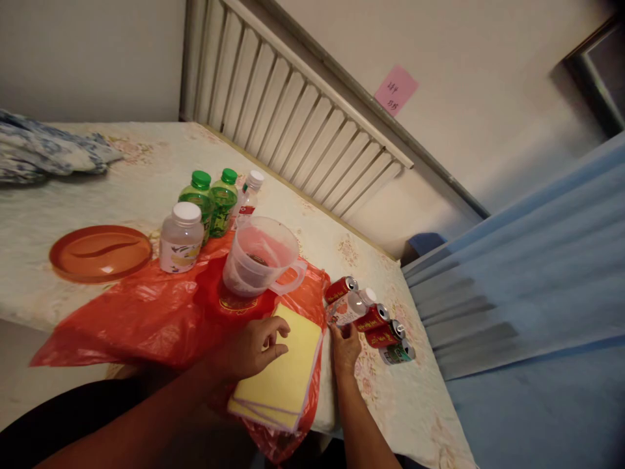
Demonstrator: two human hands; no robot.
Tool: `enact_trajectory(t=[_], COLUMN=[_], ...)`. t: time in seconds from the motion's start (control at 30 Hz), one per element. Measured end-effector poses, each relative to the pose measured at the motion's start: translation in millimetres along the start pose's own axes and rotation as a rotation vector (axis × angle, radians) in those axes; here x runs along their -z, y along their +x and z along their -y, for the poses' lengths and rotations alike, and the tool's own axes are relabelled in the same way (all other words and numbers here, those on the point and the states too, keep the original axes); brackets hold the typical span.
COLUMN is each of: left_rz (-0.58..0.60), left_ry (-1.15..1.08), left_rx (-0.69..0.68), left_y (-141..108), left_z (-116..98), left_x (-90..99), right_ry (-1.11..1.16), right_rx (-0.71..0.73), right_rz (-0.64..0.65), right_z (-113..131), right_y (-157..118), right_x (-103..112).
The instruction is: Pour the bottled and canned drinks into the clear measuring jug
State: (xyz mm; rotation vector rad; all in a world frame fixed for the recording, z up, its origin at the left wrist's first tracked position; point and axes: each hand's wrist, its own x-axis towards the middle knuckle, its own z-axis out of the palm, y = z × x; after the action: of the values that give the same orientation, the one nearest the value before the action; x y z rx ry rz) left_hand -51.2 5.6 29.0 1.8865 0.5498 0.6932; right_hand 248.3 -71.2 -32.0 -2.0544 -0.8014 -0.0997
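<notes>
My left hand [258, 348] hovers over a stack of yellow cloths [286, 368] with pale purple edges. Its fingers are loosely curled and apart, holding nothing. At the base of a clear plastic bottle [346, 307] with a white cap and a fruit label, my right hand [346, 348] has its fingers closed on it. This bottle lies on its side in a row with red drink cans [372, 318] and a green can [398, 352]. A translucent measuring jug [261, 257] with a handle stands upright beyond the cloths; something dark shows inside.
A red plastic bag [131, 319] is spread under the jug and cloths. Left of the jug stand a white-capped jar [181, 240], green-capped bottles [223, 205] and a clear bottle [249, 198]. An orange plate [100, 255] lies further left. A radiator [293, 111] and blue curtain [527, 260] border the table.
</notes>
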Motion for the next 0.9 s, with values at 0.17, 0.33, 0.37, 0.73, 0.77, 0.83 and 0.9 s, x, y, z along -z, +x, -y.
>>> enact_trajectory(t=[0.17,0.33,0.37,0.73,0.77,0.83,0.9], left_rz=[-0.254,-0.765,-0.876,-1.278,-1.277,-1.267,-1.261], left_ry=[0.166,0.305,0.341,0.426,0.409,0.384,0.361], left_rx=[-0.072,0.019,0.025,0.200,0.214,0.216,0.206], left_y=[-21,-29,-28,1,4,8,11], left_z=[1,8,10,58,62,69,73], left_x=[18.5,46.2,54.0,129.3,131.1,133.2,134.6], right_ry=[0.013,-0.022,-0.023,-0.058,-0.064,-0.074,-0.079], right_rx=[-0.028,-0.050,-0.052,-0.062,-0.063,-0.064,-0.063], right_rz=[0.016,0.031,0.033,0.051,0.055,0.057,0.055], right_z=[3,3,3,-6,-6,-6,-6], right_y=[-2,-2,-2,0,0,0,0], right_x=[2,3,2,1,1,1,1])
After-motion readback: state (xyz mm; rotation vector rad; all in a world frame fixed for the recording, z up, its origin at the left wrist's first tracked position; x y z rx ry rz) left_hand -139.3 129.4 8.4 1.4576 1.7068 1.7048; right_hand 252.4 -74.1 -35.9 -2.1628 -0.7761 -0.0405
